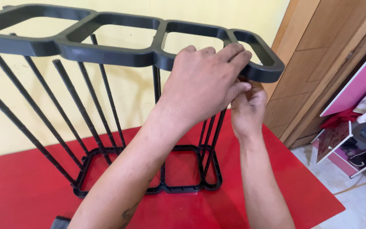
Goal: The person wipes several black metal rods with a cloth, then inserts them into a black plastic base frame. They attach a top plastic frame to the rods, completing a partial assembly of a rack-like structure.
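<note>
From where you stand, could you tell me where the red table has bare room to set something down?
The red table is bare left of the dark grey plastic rack's base frame, and right of it toward the table's edge. It is crowded at the rack's right end, where the left hand and right hand work.

Both forearms are bare from elbow to wrist, with no sleeves, watch or rings showing. The left hand point(202, 82) has short, trimmed fingernails. A small dark mark, perhaps a tattoo, sits low on the left forearm; the right hand point(247, 111) is unadorned.
</note>
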